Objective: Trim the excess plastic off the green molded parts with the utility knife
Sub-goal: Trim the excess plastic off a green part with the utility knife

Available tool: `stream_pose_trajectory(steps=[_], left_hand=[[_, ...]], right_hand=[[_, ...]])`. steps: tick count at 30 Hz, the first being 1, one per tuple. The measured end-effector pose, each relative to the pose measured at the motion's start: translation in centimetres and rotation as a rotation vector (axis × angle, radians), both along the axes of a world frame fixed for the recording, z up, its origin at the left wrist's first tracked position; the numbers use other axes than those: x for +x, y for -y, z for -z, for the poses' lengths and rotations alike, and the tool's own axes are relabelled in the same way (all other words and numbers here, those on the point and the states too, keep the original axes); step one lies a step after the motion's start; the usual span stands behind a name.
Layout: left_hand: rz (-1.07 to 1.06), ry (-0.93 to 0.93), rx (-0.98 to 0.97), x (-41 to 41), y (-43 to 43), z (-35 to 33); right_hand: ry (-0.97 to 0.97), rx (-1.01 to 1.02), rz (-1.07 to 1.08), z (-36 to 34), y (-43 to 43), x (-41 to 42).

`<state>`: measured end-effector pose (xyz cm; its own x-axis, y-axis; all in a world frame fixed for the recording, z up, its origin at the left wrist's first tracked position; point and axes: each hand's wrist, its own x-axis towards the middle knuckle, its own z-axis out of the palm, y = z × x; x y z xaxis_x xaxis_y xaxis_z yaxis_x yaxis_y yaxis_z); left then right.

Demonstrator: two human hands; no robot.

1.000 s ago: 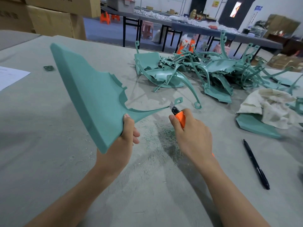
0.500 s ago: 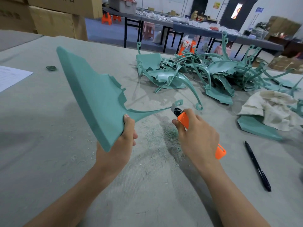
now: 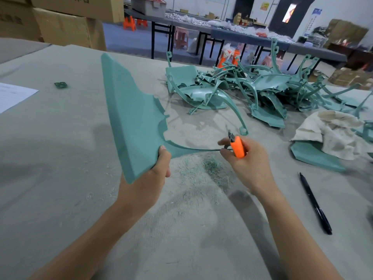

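my left hand [image 3: 150, 174] grips the green part [image 3: 131, 122] upright so its thin tail's reachable. right hand [image 3: 245, 162] fingers clamp the utility knife [image 3: 237, 146], blade at the tip w/ thumb steadying.

Room held stacked cardboard boxes [image 3: 66, 27] rear left, long grey tables [image 3: 302, 48] on black legs, orange stools [image 3: 128, 22], bluish floor [image 3: 129, 44], white back wall [image 3: 201, 4].

left hand [image 3: 150, 174] grips green part [image 3: 133, 122] upright | right hand [image 3: 248, 164] holds knife [image 3: 237, 146], blade up, at part's thin tip | shavings [image 3: 203, 170] on table [image 3: 60, 178]
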<state>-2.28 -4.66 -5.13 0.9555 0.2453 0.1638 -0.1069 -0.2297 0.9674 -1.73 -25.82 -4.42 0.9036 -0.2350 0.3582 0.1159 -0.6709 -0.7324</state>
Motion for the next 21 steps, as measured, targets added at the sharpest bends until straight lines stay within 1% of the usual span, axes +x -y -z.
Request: stream_pose_trajectory(steps=[3, 4, 7, 9, 12, 16, 18, 21], left_hand=[[0.037, 0.033, 0.026, 0.1, -0.1, 0.2], [0.051, 0.045, 0.037, 0.2, -0.2, 0.3], [0.102, 0.076, 0.078, 0.2, -0.3, 0.4], [0.097, 0.079, 0.073, 0.2, -0.3, 0.4], [0.06, 0.017, 0.063, 0.5, -0.4, 0.2], [0.102, -0.047, 0.082, 1.1, -1.1, 0.2], [0.124, -0.051, 0.058, 1.3, -1.2, 0.3], [0.141, -0.029, 0.042, 1.6, -1.2, 0.6]], right_hand=[[-0.043, -0.333, 0.037, 0.4, 0.4, -0.1], [-0.08, -0.411, 0.045, 0.4, 0.5, -0.1], [-0.201, -0.578, 0.042, 0.4, 0.4, -0.2], [-0.206, -0.61, 0.042, 0.3, 0.6, -0.2], [-0.147, -0.487, 0.024, 0.2, 0.9, -0.1], [-0.064, -0.33, -0.019, -0.1, 1.1, -0.1], [-0.015, -0.239, 0.0, -0.1, 1.0, -0.1], [0.078, -0.049, 0.065, -0.3, 0.5, -0.4]])
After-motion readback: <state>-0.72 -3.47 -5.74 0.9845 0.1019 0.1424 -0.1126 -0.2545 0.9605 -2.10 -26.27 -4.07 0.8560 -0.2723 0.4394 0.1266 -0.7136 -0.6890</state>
